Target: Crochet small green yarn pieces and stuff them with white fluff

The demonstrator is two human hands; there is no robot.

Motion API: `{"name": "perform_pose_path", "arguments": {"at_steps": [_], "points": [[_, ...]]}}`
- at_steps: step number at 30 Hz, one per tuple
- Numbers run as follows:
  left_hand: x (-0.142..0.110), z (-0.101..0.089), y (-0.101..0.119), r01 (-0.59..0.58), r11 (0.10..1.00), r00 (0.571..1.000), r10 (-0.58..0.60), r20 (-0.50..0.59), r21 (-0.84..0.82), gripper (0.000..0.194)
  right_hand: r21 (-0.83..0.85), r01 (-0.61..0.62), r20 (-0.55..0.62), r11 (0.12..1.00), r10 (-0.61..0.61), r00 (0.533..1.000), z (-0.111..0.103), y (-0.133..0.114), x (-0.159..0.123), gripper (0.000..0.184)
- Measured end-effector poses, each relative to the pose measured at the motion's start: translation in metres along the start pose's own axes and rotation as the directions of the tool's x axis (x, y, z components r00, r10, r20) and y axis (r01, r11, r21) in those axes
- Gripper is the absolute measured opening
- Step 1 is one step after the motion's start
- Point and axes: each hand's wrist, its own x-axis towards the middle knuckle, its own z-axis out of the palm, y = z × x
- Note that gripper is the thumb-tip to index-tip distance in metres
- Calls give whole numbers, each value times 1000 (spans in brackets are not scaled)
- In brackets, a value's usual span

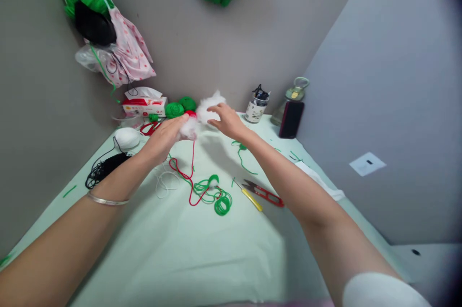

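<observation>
At the back of the table, a tuft of white fibre stuffing (188,129) sits against the palm side of my left hand (166,137), which is closed on it. My right hand (228,121) is at a larger pile of the same fluffy stuffing (209,108), its thumb and fingers curved and apart. Behind the tuft shows a bit of a red yarn ball (190,113), partly covered. A strand of red yarn (192,158) runs down from there to a small green crochet piece (212,182) with white stuffing showing.
Red-handled thread snips (267,195) and a yellow-handled crochet hook (251,199) lie in mid-table. Along the back stand green yarn balls (174,109), a tissue box (145,106), a jar (257,107) and a phone (291,120). Black yarn (108,168) lies left.
</observation>
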Motion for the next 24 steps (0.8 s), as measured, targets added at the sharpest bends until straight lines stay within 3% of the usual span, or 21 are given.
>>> {"name": "perform_pose_path", "arguments": {"at_steps": [3, 7, 9, 12, 16, 20, 24], "points": [[-13, 7, 2, 51, 995, 998, -48, 40, -83, 28, 124, 86, 131, 989, -103, 986, -8, -19, -60, 31], [-34, 20, 9, 107, 988, 990, -97, 98, -107, 25, 268, 189, 266, 945, -261, 928, 8, -39, -128, 53], [-45, 26, 10, 127, 987, 988, -116, 106, -101, 31, 265, 167, 270, 950, -239, 933, 17, -44, -148, 49], [-60, 32, 6, 158, 985, 984, -151, 97, -71, 38, 290, 118, 235, 950, -190, 953, 18, -45, -163, 40], [-73, 36, -3, 217, 976, 963, -217, 158, 22, 36, 429, 8, 143, 903, -76, 987, -1, -43, -173, 30], [-82, 45, -10, 248, 965, 921, -262, 288, 87, 36, 680, -69, 119, 730, -17, 993, -12, -41, -179, 17], [-90, 54, -17, 277, 959, 898, -281, 338, 61, 42, 800, -95, 92, 593, 35, 995, -9, -39, -180, 20]]}}
